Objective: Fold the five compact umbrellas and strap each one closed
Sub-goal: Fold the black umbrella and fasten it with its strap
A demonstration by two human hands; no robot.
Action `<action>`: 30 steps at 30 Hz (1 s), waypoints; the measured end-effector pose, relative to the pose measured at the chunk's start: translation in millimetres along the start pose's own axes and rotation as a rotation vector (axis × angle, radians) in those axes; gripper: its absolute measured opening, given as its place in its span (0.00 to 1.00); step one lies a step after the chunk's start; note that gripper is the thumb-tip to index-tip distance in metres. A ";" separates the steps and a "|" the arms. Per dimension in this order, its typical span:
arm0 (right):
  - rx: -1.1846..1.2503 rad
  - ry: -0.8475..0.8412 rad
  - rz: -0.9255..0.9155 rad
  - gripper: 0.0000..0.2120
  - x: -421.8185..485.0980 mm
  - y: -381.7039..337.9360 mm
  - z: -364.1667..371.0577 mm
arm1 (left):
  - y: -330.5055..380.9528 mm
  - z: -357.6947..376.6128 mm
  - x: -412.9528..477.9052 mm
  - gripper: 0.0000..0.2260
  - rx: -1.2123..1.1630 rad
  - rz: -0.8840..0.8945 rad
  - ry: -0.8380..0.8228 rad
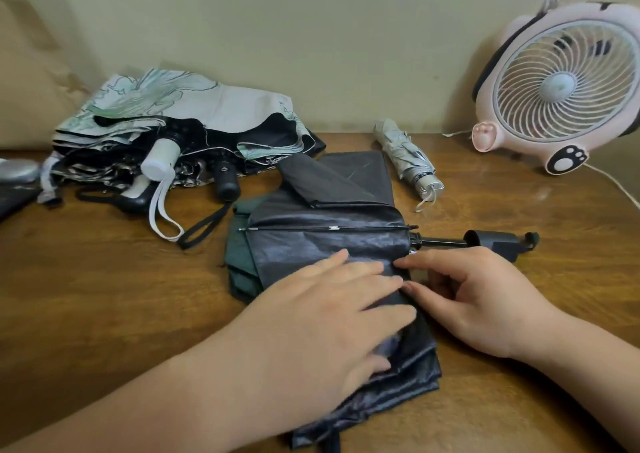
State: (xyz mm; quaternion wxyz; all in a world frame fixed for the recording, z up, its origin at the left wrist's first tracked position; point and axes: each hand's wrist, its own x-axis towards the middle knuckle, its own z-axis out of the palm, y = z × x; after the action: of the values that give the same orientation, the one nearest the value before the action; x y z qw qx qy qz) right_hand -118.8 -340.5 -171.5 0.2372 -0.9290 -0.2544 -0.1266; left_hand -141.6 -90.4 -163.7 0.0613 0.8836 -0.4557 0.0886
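Observation:
A dark green umbrella with a shiny black lining [325, 220] lies spread on the wooden table [104, 297], its dark handle [498, 243] pointing right. My left hand [322, 317] lies flat on its canopy folds, fingers straight. My right hand [474, 297] touches the fabric edge near the shaft with index and thumb tips; its other fingers curl under. A grey umbrella [408, 158] lies rolled up behind. At the back left sits a heap of loose umbrellas [180, 123], one with a white handle [160, 160], one with a black handle [225, 177].
A pink desk fan [561, 85] stands at the back right, its cord [616, 186] trailing along the table's right side. A silver object [17, 170] sits at the far left edge. A beige wall rises right behind the table.

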 end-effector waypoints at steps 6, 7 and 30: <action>-0.032 -0.037 0.003 0.12 5.8 -7.8 -9.2 | 4.5 -4.1 1.9 0.22 -0.108 -0.050 -0.365; -0.053 -0.011 -0.019 0.11 11.6 -11.9 -12.9 | 3.2 -3.2 1.4 0.22 -0.124 -0.038 -0.354; 0.424 0.311 -0.056 0.10 52.9 -22.8 -27.7 | -7.7 8.4 -3.7 0.23 -0.311 -0.045 -0.064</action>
State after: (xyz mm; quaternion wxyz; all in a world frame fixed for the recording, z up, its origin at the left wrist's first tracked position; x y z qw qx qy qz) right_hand -89.8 -315.4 -120.4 0.4592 -0.8205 -0.2611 -0.2184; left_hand -136.6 -84.6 -172.9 0.1848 0.8757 -0.4459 -0.0126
